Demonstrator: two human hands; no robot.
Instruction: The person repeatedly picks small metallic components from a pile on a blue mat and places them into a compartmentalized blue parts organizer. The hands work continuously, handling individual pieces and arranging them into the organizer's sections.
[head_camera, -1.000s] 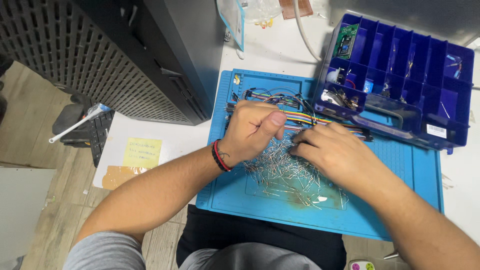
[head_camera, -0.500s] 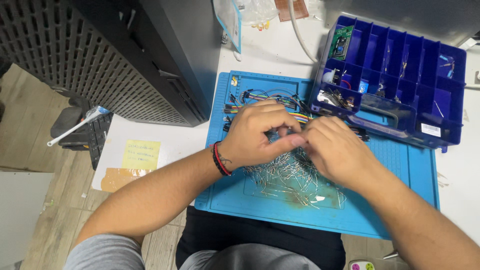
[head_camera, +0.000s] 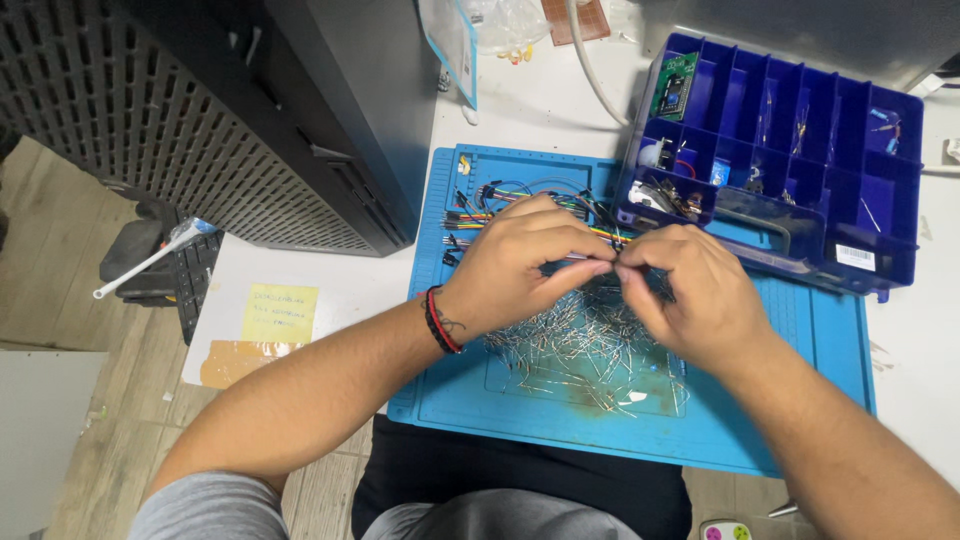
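My left hand (head_camera: 525, 262) and my right hand (head_camera: 690, 295) meet fingertip to fingertip over a blue work mat (head_camera: 560, 425), pinching a small thin wire part between them. Under the hands lies a heap of thin metal-legged components (head_camera: 585, 350). Coloured jumper wires (head_camera: 490, 205) lie on the mat just beyond the left hand. A red and black band circles my left wrist.
A dark blue compartment box (head_camera: 800, 150) with small parts and a green circuit board (head_camera: 676, 85) stands at the mat's far right. A black perforated computer case (head_camera: 230, 120) stands to the left. A yellow sticky note (head_camera: 278, 312) lies on the white table.
Both hands have drawn together and risen a little from the heap, fingertips now pinched at one point. The view has shifted slightly.
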